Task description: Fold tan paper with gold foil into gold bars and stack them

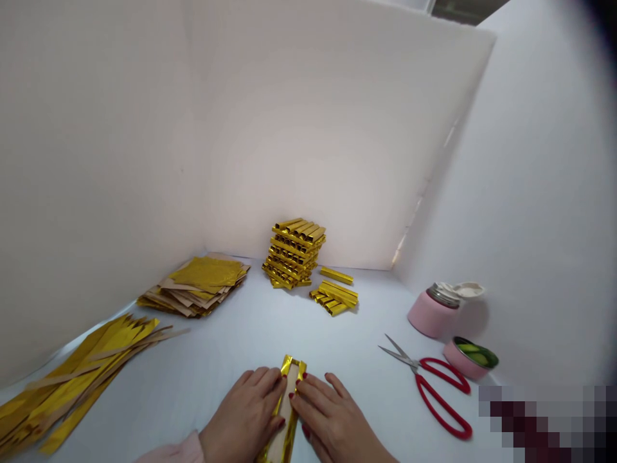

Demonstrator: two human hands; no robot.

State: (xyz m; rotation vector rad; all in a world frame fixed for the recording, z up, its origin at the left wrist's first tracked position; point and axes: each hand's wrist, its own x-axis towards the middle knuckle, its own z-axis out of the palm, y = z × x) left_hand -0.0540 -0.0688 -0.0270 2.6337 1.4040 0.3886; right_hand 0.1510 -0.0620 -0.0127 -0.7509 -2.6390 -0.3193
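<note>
A strip of gold foil paper (pixel 285 417) lies near the front edge of the view, its long sides folded up and its pale inner face showing. My left hand (pixel 250 411) presses on its left side with the fingers together. On the right side, my right hand (pixel 332 411) rests its fingertips along the folded edge, the index finger a little apart. Both hands touch the strip, whose near end runs partly behind my left hand.
Gold tubes stand in a crisscross stack (pixel 294 254) at the back, beside a smaller pile (pixel 335 297). Gold sheets (pixel 197 283) and cut strips (pixel 81 379) lie left. Red-handled scissors (pixel 443 392), a pink jar (pixel 432 312) and a pink bowl (pixel 467 361) are right.
</note>
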